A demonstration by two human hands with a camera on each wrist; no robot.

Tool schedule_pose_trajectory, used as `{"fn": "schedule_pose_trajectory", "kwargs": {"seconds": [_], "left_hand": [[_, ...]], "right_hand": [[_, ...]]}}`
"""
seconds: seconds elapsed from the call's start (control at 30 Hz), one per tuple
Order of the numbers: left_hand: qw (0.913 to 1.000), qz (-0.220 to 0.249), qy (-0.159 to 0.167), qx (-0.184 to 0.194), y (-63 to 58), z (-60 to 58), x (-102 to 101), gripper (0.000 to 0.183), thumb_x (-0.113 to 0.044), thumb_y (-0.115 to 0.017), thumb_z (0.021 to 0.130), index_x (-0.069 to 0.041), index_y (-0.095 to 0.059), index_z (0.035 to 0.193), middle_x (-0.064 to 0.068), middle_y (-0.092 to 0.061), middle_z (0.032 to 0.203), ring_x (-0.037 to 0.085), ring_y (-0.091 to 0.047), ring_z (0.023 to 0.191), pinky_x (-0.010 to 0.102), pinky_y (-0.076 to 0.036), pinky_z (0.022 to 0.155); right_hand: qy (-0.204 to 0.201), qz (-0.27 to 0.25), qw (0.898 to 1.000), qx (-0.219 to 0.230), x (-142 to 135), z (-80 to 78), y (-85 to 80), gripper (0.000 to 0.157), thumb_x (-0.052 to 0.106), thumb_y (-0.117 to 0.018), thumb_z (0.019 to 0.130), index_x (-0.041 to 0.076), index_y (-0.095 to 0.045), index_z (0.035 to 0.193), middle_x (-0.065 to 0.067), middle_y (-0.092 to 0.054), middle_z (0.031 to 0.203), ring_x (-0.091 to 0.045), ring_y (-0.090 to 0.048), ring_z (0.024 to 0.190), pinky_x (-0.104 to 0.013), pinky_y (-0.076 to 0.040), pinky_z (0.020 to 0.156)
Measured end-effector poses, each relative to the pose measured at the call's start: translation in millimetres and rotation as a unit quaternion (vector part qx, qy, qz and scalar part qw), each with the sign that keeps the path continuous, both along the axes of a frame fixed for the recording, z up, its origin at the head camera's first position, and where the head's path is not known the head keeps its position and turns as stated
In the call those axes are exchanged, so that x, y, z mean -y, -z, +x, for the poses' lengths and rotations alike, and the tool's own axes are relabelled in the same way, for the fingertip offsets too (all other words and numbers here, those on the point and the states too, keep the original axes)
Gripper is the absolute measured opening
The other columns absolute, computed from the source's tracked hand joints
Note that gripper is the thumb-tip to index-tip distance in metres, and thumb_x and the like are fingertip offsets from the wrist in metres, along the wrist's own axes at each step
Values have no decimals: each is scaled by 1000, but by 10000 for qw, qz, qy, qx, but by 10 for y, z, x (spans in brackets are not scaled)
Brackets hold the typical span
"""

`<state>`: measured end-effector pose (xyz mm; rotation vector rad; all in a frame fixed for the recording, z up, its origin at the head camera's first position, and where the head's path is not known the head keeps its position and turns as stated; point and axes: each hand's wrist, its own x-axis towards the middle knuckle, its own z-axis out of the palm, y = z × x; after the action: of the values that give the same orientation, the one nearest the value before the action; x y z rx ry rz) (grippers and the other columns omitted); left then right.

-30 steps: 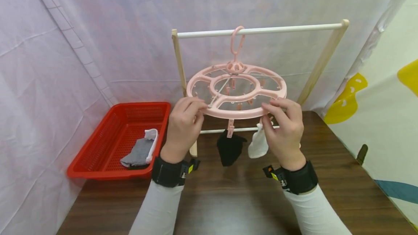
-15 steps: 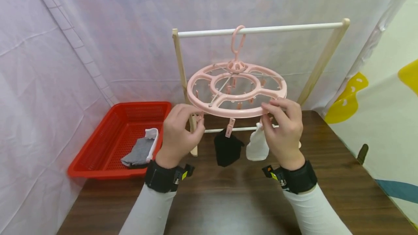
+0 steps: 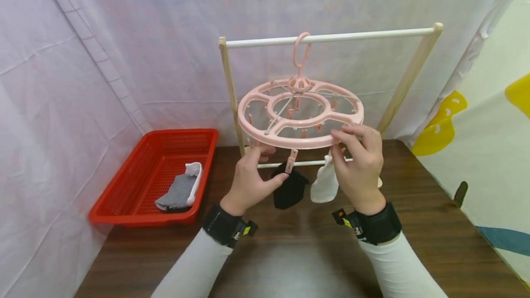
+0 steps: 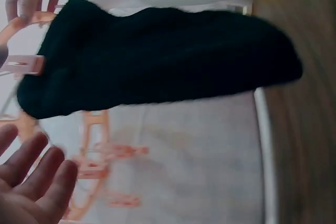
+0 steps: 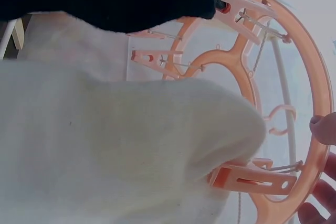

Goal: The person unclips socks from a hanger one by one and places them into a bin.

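A pink round clip hanger [image 3: 285,143] hangs by its hook from a white bar. My right hand [image 3: 361,167] pinches the near right part of its rim. From its clips hang a black sock [image 3: 290,191] and a white sock [image 3: 325,184], both also seen close up in the right wrist view. My left hand [image 3: 252,178] is under the rim, left of the black sock, with thumb and fingers apart. Its thumb tip is near the pink clip [image 4: 26,64] on that sock. In the left wrist view its fingers [image 4: 55,174] are spread, with nothing between them.
A red basket [image 3: 120,219] stands at the left on the brown table [image 3: 290,261]. In it lie a grey sock [image 3: 178,191] and a white cloth piece [image 3: 193,183]. The rack's wooden posts [image 3: 407,82] stand either side of the hanger, before a white sheet.
My left hand lets go of the hanger's rim, drops below it and moves right towards the black sock's clip. The right hand stays on the rim.
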<state>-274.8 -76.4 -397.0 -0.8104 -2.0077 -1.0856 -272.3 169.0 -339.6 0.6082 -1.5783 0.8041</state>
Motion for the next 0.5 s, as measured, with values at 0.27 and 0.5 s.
{"fn": "schedule_pose_trajectory", "kwargs": {"seconds": [0.27, 0.5], "left_hand": [[9846, 433, 966, 1388, 262, -133, -119, 50, -27, -84, 74, -15, -63, 118, 5, -69, 108, 17, -65, 97, 32, -56, 78], [9764, 633, 713, 1937, 385, -145, -212, 27, -29, -80, 78, -19, -69, 100, -1, -72, 91, 9, -66, 73, 29, -55, 64]], "right_hand": [[14, -17, 10000, -1, 38, 24, -38, 14, 2, -71, 81, 3, -76, 93, -22, -64, 99, -41, -56, 99, -46, -42, 87], [-12, -69, 10000, -32, 79, 59, -80, 15, -4, -71, 77, -1, -74, 92, -25, -64, 97, -44, -55, 97, -47, -41, 86]]}}
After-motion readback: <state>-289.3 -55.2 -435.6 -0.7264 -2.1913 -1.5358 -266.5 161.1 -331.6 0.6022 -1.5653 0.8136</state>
